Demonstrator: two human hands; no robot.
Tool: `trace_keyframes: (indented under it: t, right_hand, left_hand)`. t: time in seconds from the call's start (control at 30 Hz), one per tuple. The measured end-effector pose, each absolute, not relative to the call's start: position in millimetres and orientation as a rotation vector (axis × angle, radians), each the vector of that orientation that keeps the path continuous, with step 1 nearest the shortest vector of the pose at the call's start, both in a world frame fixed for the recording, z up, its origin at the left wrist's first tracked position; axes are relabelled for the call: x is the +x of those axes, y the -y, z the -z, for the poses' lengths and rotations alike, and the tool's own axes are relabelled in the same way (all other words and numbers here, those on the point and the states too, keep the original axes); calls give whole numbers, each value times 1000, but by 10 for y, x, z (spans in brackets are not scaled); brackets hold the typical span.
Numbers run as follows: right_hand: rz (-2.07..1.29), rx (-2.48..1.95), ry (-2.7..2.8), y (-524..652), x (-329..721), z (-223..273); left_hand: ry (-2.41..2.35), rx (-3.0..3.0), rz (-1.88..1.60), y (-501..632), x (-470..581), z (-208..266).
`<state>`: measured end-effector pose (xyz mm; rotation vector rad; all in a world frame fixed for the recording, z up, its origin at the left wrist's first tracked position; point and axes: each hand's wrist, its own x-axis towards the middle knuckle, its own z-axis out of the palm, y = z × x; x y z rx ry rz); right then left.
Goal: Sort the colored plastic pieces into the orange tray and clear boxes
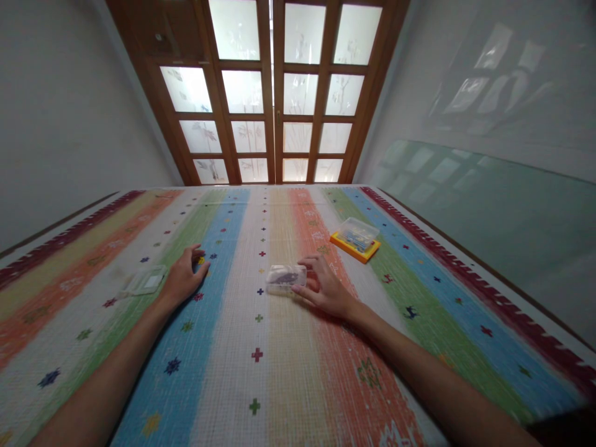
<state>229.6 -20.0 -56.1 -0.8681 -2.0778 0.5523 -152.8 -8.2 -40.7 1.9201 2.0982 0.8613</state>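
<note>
My right hand [326,288] grips the right end of a small clear plastic box [282,279], thumb at the front and fingers behind. Something dark shows through the box, too blurred to name. My left hand [184,276] rests on the cloth with its fingers curved and the thumb apart. A small yellow patch shows between them; whether it is a print on the cloth or a loose piece I cannot tell. Just left of that hand lies another shallow clear plastic piece [146,280], like a lid or tray, with a pale rectangle on it.
A yellow case [355,248] with a clear lid and small metallic pieces inside lies beyond my right hand. A striped, patterned tablecloth [237,372] covers the table. Wooden doors with frosted panes [274,124] stand at the far end, and a glass panel [488,230] leans along the right wall.
</note>
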Motion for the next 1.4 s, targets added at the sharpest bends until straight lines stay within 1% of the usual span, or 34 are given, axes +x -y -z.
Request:
trace_keyframes:
  t: [0.2,0.3,0.4,0.5,0.63,0.73,0.97,1.23,1.4]
  right_hand:
    - [-484,-810,2189,196,2329,550]
    - [-472,-780,2236,202,2347,530]
    - [-451,-734,2289,216,2358,492]
    - [-414,-679,2335,219,2359,468]
    - [-351,-653,2374,220,2342,480]
    - [-263,-628,2403,241,2307,495]
    - [20,-468,2473,305,2178,501]
    - [503,-478,2624,391,2020,529]
    - [569,-543,2689,433,1990,513]
  left_hand:
    - [-2064,2032,-917,58,-1582,469]
    - [-2002,2140,-1051,55,-1552,474]
    - [-1819,2234,-1175,131,-1353,437]
    - [-1509,2314,-1075,321,-989,405]
    - [-1164,2385,-750,612,-513,446]
    - [-1174,2349,-776,708,-345,516]
    - [-1210,2302,-908,693,-327,588]
    - [-1200,2323,-951,687,-296,613]
    - [-1188,2230,-934,680,-281,568]
